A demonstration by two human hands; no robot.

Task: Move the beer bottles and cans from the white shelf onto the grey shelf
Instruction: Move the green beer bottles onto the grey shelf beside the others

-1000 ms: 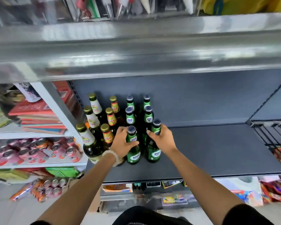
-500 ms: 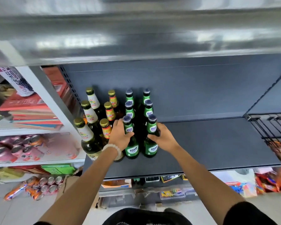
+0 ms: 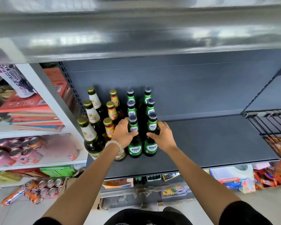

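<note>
Grey shelf (image 3: 217,143): dark flat board, back panel behind; stock gathered at its left end, the rest bare.

Green bottles, six, in two files of three running front to back. Front pair: left green bottle (image 3: 134,143) and right green bottle (image 3: 151,140), standing close side by side near the front edge. All upright, long axis vertical, caps toward the camera, labels facing forward.

Brown bottles, six, gold caps, two files just left of the green ones: tall bottles with white labels (image 3: 89,135) and shorter bottles with red labels (image 3: 109,129). Upright likewise.

Left hand (image 3: 122,135): wrapped round the shoulder of the left green bottle, thumb across the front; bead bracelet (image 3: 114,143) at the wrist.

Right hand (image 3: 163,137): closed on the shoulder of the right green bottle, fingers curled behind the glass.

Handling, by judgement: glass, rigid, breakable, and fairly heavy if full; smooth surface may slip. Narrow base and tall body make each one tippy, and close neighbours could knock over in a row. Best hold is the shoulder or upper body, where both hands now sit; the neck gives less control.

White shelf (image 3: 44,101), at left: pink cans (image 3: 15,151), red boxes, one printed carton. More cans (image 3: 44,188) lie on the floor below.
</note>
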